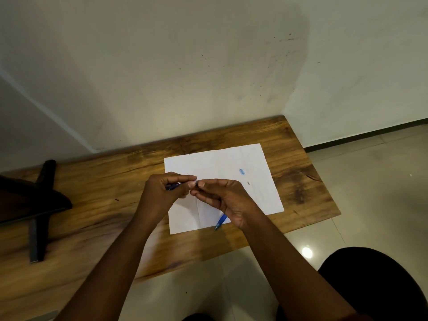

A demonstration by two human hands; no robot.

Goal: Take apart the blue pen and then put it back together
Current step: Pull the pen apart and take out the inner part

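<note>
My left hand (165, 189) is closed around a dark blue pen barrel (172, 186), of which only a short piece shows between the fingers. My right hand (223, 198) meets it fingertip to fingertip above the white paper (261, 198); what its thumb and forefinger pinch is too small to make out. A blue tip section of the pen (220, 222) lies on the paper's front edge, partly under my right palm. A small light blue piece (242, 171) and a tiny dark part (248, 183) lie on the paper to the right.
The paper lies on a wooden table (104, 188) set against a pale wall. A black stand (39, 209) occupies the table's left side. Tiled floor (370, 181) runs to the right, and a dark round seat (375, 286) is at the lower right.
</note>
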